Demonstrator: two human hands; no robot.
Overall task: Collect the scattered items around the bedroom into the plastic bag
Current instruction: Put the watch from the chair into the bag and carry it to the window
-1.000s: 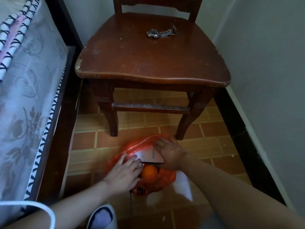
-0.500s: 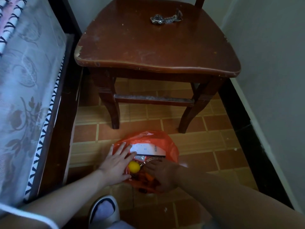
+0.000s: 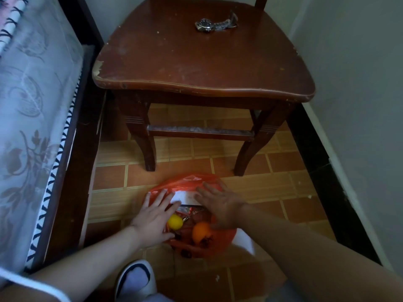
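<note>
An orange-red plastic bag (image 3: 189, 182) lies open on the tiled floor in front of the chair. Inside it I see a yellow ball (image 3: 174, 221), an orange ball (image 3: 201, 232), a white box (image 3: 185, 197) and a thin chain (image 3: 193, 213). My left hand (image 3: 153, 216) rests flat on the bag's left edge, fingers spread and straight. My right hand (image 3: 220, 203) lies over the bag's right side with fingers spread; its palm hides what is beneath. A metal wristwatch (image 3: 214, 24) lies on the chair seat, far from both hands.
The dark wooden chair (image 3: 196, 68) stands right behind the bag, its legs and crossbar close to it. A bed (image 3: 32, 105) with a floral cover runs along the left. A grey wall (image 3: 359, 83) closes the right. My slippered foot (image 3: 136, 280) is near the bottom.
My right hand moved from the bag's near side up onto its far right part, uncovering the orange ball. My left hand stayed on the bag's left edge. The camera moved closer.
</note>
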